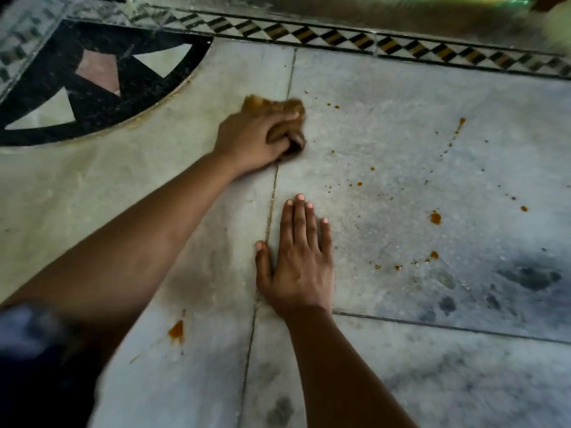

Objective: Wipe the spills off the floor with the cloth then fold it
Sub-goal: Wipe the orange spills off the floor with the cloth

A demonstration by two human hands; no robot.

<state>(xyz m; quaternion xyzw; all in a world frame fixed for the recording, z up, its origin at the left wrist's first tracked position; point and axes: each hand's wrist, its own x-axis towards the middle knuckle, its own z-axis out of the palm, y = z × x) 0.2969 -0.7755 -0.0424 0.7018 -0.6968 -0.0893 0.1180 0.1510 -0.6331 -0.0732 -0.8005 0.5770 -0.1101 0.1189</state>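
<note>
My left hand [255,139] is closed on a bunched brown-orange cloth [272,105] and presses it on the grey marble floor [401,149] near a tile joint. The cloth shows above and to the right of the fingers and is blurred. My right hand [298,261] lies flat on the floor nearer to me, fingers spread, holding nothing. Orange-brown spill drops are scattered to the right of both hands, with a larger drop [435,217] at mid right and another blot [176,332] under my left forearm.
A black, white and pink inlay [92,84] curves at the far left. A checkered border strip [340,37] runs along the far edge. Dark smudges [531,278] mark the floor at lower right. A dark sleeve [27,350] fills the lower left corner.
</note>
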